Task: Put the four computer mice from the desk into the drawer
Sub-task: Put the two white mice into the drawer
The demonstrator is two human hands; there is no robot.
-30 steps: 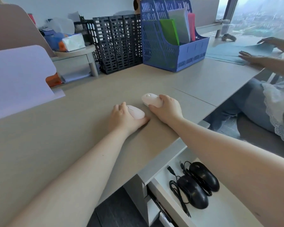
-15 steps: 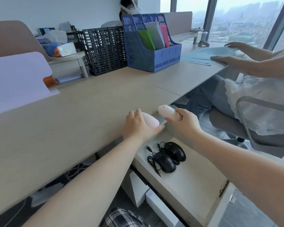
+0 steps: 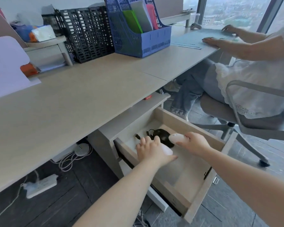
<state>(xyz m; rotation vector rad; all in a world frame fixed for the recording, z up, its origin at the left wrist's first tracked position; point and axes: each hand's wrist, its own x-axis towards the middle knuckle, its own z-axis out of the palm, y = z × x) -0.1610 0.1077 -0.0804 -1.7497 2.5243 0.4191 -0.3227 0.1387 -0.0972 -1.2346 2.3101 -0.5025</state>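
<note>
Two pale mice were over the open drawer [image 3: 202,200]: the left hand [image 3: 152,153] had its fingers closed around one pale mouse [image 3: 167,151], and the right hand [image 3: 193,143] clasped the other pale mouse [image 3: 176,138] above the black mice [image 3: 161,135] near the drawer's back left corner. Best to lower each onto bare drawer floor toward the front edge, clear of the cables, before letting go.
</note>
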